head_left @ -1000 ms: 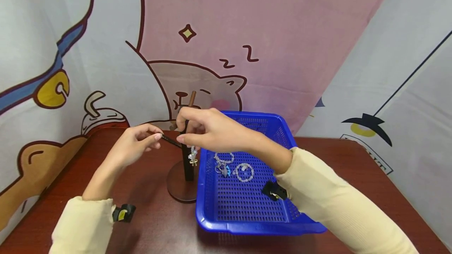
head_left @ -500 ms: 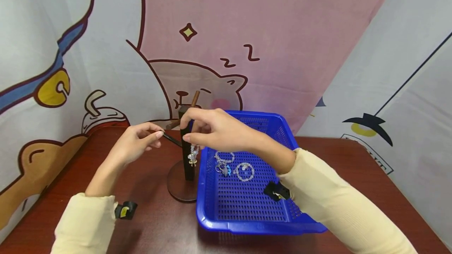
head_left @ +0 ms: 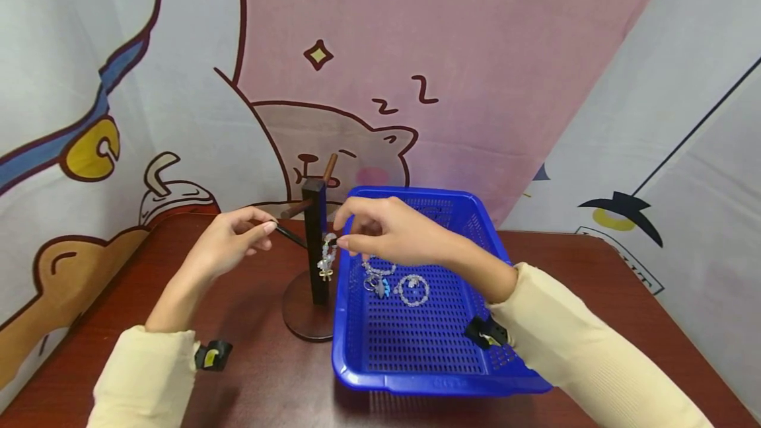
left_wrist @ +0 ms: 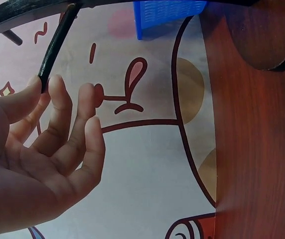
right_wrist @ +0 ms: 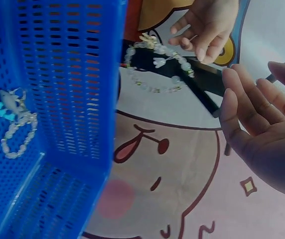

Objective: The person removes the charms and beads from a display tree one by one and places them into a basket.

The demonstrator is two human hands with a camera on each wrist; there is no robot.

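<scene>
My left hand point(head_left: 228, 243) pinches the end of a dark peg point(left_wrist: 58, 47) on the left side of a wooden jewelry stand point(head_left: 318, 283). A clear beaded bracelet point(head_left: 326, 263) with small charms hangs on the stand's right peg point(right_wrist: 202, 97). My right hand point(head_left: 395, 233) is just beyond that peg's tip, fingers loosely bent and holding nothing, as the right wrist view shows. Whether its fingertips touch the peg I cannot tell. To the right of the stand is a blue plastic basket point(head_left: 440, 385), partly hidden under my right forearm.
Inside the basket lie another beaded bracelet point(head_left: 410, 303), a further bracelet near the hand, and a ring with blue and grey charms point(head_left: 379, 287). Upper pegs point(head_left: 329, 169) stick out from the stand's top. A printed cloth point(head_left: 505, 51) hangs behind the reddish-brown table point(head_left: 238, 375).
My right hand has moved right, away from the post, uncovering the bracelet on the right peg and the top of the stand. My left hand stays on its peg.
</scene>
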